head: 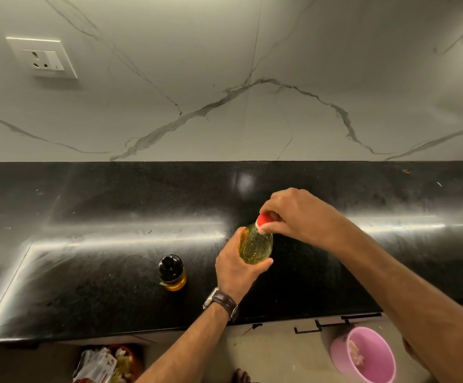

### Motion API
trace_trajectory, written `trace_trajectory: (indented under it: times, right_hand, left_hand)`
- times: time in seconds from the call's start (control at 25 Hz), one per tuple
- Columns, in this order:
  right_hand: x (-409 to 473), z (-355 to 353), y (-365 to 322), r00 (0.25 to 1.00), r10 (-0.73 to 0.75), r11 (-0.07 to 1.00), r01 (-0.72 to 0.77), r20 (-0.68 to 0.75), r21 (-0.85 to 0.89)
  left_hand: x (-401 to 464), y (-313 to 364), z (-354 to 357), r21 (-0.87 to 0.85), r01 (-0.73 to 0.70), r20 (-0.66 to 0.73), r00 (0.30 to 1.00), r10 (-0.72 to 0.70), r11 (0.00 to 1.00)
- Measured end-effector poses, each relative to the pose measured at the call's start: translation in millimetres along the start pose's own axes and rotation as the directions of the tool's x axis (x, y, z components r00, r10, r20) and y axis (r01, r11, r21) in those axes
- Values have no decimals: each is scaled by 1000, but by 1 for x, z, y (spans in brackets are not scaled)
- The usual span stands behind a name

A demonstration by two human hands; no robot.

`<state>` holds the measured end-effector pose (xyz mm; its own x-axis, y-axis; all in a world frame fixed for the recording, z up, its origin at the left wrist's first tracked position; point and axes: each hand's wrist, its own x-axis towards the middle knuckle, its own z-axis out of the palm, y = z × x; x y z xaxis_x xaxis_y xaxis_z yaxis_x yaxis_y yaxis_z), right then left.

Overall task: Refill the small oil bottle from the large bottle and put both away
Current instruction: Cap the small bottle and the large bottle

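The large clear bottle (255, 246) of yellow oil stands on the black counter (100, 244), seen from above. My left hand (237, 268) grips its body from the near side. My right hand (298, 214) pinches its red cap (263, 221) from the far right. The small oil bottle (171, 272), with a black cap on and a little yellow oil in it, stands upright on the counter to the left of the large one, apart from both hands.
A marble-patterned wall with a white socket plate (45, 59) rises behind the counter. Below the counter's front edge, a pink bucket (363, 355) sits on the floor at right and a bin of wrappers (108, 363) at left.
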<state>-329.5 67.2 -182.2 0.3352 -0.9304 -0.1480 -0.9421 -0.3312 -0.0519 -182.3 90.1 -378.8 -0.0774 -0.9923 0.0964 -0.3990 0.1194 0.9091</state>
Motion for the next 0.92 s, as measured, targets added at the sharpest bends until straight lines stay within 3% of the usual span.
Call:
trace_trajectory:
  times: [0.08, 0.24, 0.32, 0.8, 0.92]
  right_hand:
    - [0, 0, -1, 999, 31, 995, -32, -21, -92]
    - [-4, -4, 1, 996, -84, 987, 84, -5, 139]
    - [-4, -5, 0, 993, -112, 986, 108, 27, 124]
    - [-5, 1, -10, 999, 35, 995, -35, 8, 93]
    - [-9, 3, -12, 999, 35, 993, -33, -9, 113]
  left_hand:
    - [1, -3, 1, 3, -10, 6, 1000, 10, 1000]
    - [3, -7, 2, -16, -8, 2, 1000, 8, 1000]
    - [3, -8, 3, -13, -8, 10, 1000, 9, 1000]
    - [0, -3, -1, 29, -31, 20, 999, 30, 999]
    - [-5, -3, -1, 123, -9, 77, 997, -1, 992]
